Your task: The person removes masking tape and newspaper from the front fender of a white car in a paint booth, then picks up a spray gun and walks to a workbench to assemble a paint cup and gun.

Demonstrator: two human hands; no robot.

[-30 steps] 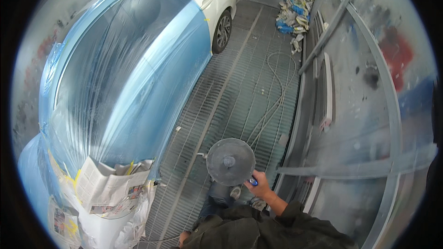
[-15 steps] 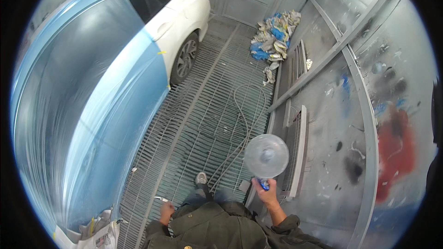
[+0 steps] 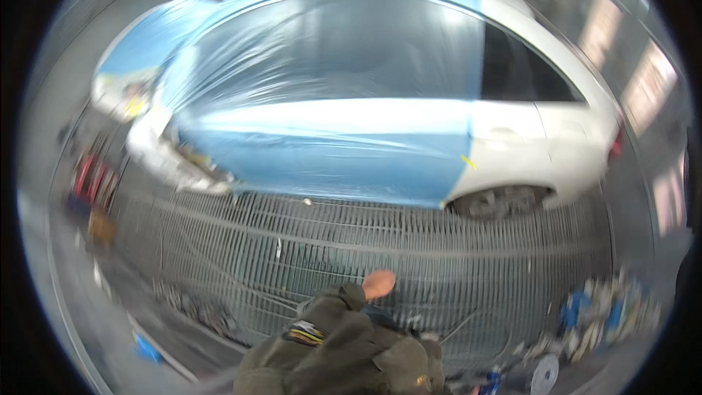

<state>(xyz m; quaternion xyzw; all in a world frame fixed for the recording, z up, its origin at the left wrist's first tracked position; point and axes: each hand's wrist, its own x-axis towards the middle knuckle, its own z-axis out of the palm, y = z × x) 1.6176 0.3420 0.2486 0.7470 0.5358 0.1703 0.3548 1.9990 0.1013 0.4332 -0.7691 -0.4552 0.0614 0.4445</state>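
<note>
Head view: out from the car, the left hand is blurred, its grip impossible to tell; the right hand is unseen. Out from the car's rear wheel, a round-cupped tool could be knocked or tipped if swung unwatched.

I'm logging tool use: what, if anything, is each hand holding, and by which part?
The left hand looks empty. The right hand isn't clearly visible, so whether it grips the round-topped tool cannot be told.
</note>
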